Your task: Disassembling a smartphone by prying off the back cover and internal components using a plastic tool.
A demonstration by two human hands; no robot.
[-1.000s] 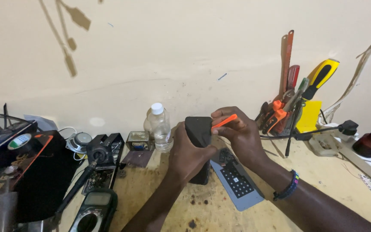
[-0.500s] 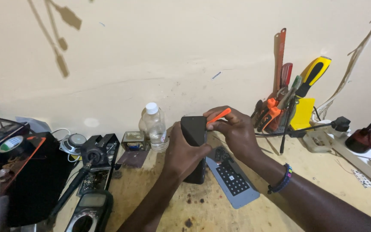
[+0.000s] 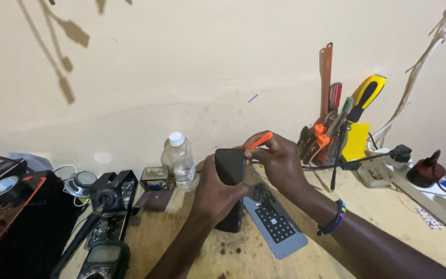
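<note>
Hands number two: left hand grips one black phone, right hand pinches one orange pry tool.

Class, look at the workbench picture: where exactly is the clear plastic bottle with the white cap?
In the head view the plastic bottle stands upright against the wall, left of centre, between a small square box and the left hand gripping a black phone.
</note>
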